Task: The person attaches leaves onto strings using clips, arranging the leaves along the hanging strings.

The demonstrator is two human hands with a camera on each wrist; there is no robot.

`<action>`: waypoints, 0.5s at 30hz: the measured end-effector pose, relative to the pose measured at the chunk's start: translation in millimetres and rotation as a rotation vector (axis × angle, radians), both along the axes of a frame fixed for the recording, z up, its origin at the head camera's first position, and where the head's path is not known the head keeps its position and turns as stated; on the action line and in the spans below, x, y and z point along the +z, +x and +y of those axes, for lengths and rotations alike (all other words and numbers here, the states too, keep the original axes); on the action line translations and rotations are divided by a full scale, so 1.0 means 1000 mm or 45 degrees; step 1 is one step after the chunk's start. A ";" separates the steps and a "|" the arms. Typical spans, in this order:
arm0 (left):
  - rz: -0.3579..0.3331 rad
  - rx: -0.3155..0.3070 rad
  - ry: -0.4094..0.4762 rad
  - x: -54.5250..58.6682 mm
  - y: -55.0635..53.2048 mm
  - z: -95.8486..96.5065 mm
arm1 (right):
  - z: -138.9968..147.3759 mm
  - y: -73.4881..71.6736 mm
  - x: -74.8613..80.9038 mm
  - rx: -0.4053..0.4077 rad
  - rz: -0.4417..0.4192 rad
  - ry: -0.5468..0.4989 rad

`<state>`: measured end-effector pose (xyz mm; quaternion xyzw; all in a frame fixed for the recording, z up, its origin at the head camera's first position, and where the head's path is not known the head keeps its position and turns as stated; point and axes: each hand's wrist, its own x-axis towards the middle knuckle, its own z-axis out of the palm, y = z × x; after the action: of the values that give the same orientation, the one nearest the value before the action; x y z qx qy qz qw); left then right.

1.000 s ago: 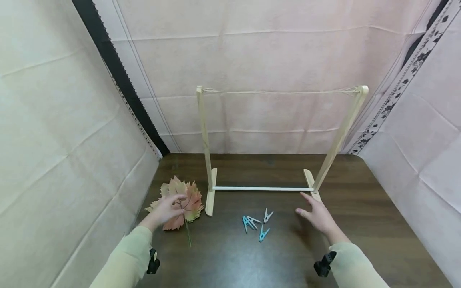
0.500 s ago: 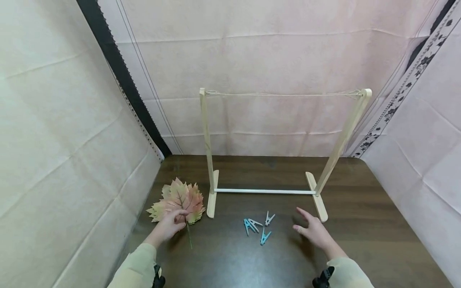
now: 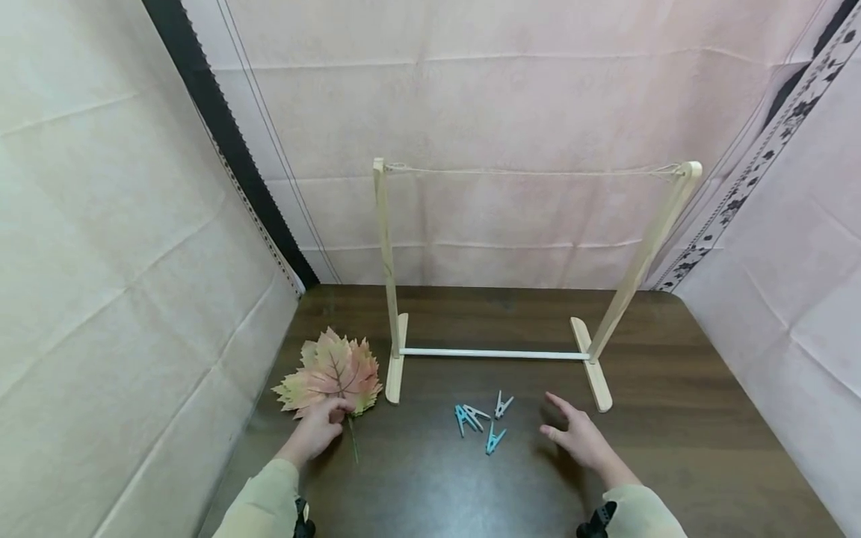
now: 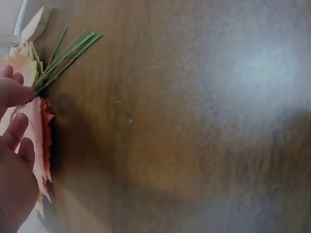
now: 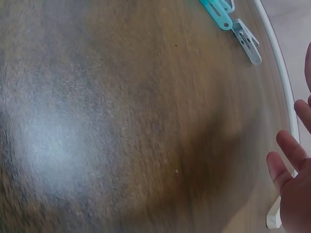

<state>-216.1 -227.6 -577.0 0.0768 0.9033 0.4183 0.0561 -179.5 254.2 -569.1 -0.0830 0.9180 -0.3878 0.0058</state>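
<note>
My left hand pinches a stack of pink and yellow-green maple leaves at the base, where the stalks begin. Several thin green stems stick out past the thumb in the left wrist view. The leaves lie at the table's left; part of them is hidden by the hand. My right hand hovers over the table with fingers spread, holding nothing. To its left lie several clothespins: a blue one, a pale grey one and a crossed blue and grey pair.
Behind the clothespins stands a wooden rack, with a left post, a leaning right post, a string across the top and a white rod low down. Pale cloth hangs around the dark table.
My left hand has come down from over the leaves to their base and closed its fingers there. The right hand has drawn back from the rack's right foot, slightly toward the clothespins.
</note>
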 end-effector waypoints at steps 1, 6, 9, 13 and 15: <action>-0.001 -0.002 0.002 -0.002 0.000 0.001 | -0.001 0.000 0.000 0.004 0.001 -0.001; 0.000 0.008 -0.047 -0.011 0.000 0.003 | -0.005 -0.002 -0.002 0.041 -0.031 -0.012; 0.019 0.010 -0.105 -0.014 -0.002 0.005 | -0.006 -0.003 -0.003 0.044 -0.061 -0.013; 0.081 -0.022 -0.182 -0.013 -0.005 0.009 | -0.009 -0.004 -0.006 0.034 -0.089 -0.028; 0.140 -0.050 -0.206 -0.012 -0.006 0.010 | -0.011 -0.004 -0.007 0.039 -0.100 -0.041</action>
<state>-222.4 -217.4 -589.1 0.1125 0.9342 0.3378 0.0208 -183.3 243.0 -575.6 -0.0817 0.9093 -0.4054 0.0463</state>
